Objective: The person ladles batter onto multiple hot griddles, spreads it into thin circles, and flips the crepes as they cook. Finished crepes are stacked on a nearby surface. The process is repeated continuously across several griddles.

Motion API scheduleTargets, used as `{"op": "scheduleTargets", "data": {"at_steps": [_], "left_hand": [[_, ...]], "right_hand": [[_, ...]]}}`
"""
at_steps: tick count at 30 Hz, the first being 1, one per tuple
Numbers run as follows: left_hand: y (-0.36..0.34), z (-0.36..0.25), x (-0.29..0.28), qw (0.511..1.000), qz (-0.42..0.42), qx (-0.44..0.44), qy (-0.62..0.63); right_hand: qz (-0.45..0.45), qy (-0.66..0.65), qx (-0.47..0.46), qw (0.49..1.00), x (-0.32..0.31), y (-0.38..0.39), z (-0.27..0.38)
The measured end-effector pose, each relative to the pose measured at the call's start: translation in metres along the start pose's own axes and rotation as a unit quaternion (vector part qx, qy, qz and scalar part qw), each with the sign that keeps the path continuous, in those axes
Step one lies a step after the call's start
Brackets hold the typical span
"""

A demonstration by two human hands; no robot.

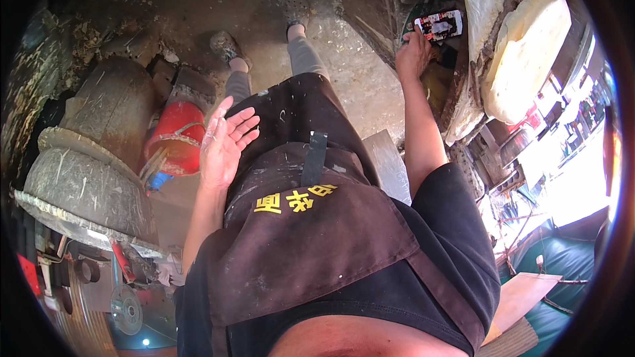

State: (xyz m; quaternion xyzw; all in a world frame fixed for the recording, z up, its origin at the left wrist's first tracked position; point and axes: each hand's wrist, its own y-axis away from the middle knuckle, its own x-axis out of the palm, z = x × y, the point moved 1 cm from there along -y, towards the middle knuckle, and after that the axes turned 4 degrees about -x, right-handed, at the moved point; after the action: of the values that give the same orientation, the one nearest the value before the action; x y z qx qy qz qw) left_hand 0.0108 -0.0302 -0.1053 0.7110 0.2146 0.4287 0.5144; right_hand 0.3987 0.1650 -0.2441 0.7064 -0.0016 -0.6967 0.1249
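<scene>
Right hand (413, 53) rests fingers on a lit phone (439, 26), not yet lifted; left hand (223, 142) hangs spread, empty, beside the red bucket (177, 145).

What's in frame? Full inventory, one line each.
phone: 1, lit screen, top right, at the right hand's fingertips
foam slab: 1, cream, upper right, in torn plastic
bucket: 1, red, left of centre on the ground
drum: 1, grey, dirt-caked, left
disc: 1, grey, bottom left
board: 1, tan, bottom right
ground: bare dirt, top
apron: 1, dark brown, yellow print, centre
shoes: 2, grey, top centre
left hand: open, empty, palm up, beside the bucket
right hand: reaching to the phone
</scene>
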Motion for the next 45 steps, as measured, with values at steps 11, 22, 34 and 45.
{"op": "scheduleTargets", "data": {"at_steps": [11,22,34,45], "left_hand": [[-0.001,0.004,-0.006,1.0,0.01,-0.003,-0.026],[0.0,0.007,-0.006,1.0,0.007,0.002,0.001],[0.01,0.003,0.0,1.0,0.004,0.014,0.005],[0.088,-0.023,0.018,0.996,-0.009,0.089,-0.014]], "right_hand": [[0.007,-0.089,0.009,0.996,-0.01,0.045,0.015],[-0.037,-0.057,-0.002,0.998,-0.008,0.014,-0.01],[0.025,-0.024,0.031,0.999,-0.028,0.03,-0.006],[0.15,-0.179,-0.053,0.971,-0.086,0.102,0.037]]}}
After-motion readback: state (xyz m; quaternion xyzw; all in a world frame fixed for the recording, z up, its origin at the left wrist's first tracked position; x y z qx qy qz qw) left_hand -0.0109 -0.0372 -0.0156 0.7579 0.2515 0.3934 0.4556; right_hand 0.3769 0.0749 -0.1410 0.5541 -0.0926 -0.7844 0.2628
